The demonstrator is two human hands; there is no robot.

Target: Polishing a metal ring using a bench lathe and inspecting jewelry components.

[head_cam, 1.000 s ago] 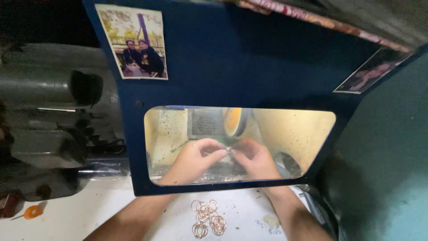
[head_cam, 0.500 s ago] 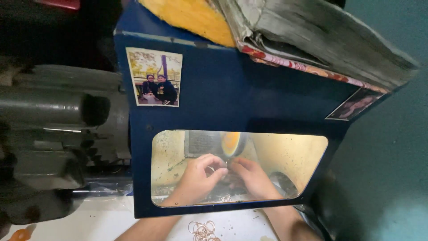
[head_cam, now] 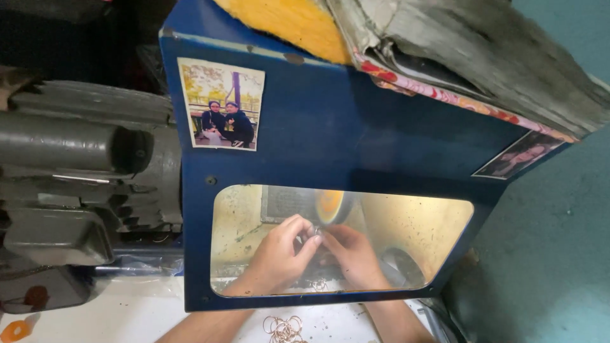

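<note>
Both my hands reach inside a blue box [head_cam: 381,140] and show through its clear window [head_cam: 432,235]. My left hand [head_cam: 279,254] and my right hand [head_cam: 352,254] meet at their fingertips on a small metal ring [head_cam: 313,234]. They hold it just below an orange polishing wheel [head_cam: 330,204] at the back of the box. A few more rings [head_cam: 318,284] lie on the box floor under my hands.
A pile of thin rings [head_cam: 284,328] lies on the white table [head_cam: 114,314] in front of the box. A grey motor [head_cam: 82,184] stands at the left. Worn books [head_cam: 483,57] and yellow foam [head_cam: 298,25] lie on the box. Two photographs are stuck on it.
The view has tilted upward, so the top of the box and the books on it show now. My hands stay together at the wheel.
</note>
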